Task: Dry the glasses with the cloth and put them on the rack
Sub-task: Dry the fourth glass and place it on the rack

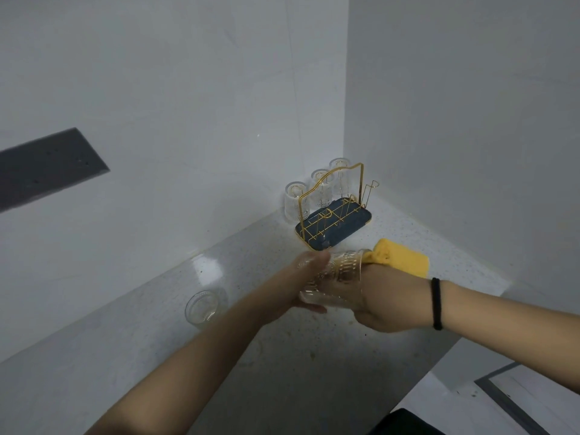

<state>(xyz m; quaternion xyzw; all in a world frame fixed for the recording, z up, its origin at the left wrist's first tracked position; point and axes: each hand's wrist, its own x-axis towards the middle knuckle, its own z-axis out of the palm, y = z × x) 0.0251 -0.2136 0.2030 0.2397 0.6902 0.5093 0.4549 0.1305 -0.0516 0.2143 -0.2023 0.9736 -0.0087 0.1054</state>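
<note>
You hold a ribbed clear glass [332, 277] on its side above the tabletop [282, 356], just in front of the gold wire rack [332, 211]. Your left hand [301, 287] wraps the base end, fingers closed around it. Your right hand [386, 306] sits at the mouth and seems to pinch the yellow cloth [398, 257], though the glass blurs that grip. Judge the glass rigid, brittle and slick where wet; the ribbing gives purchase, so grip the body, not the thin rim. The soft cloth bunches easily. Three glasses [320, 189] hang inverted on the rack; another tumbler [202, 307] stands well left.
</note>
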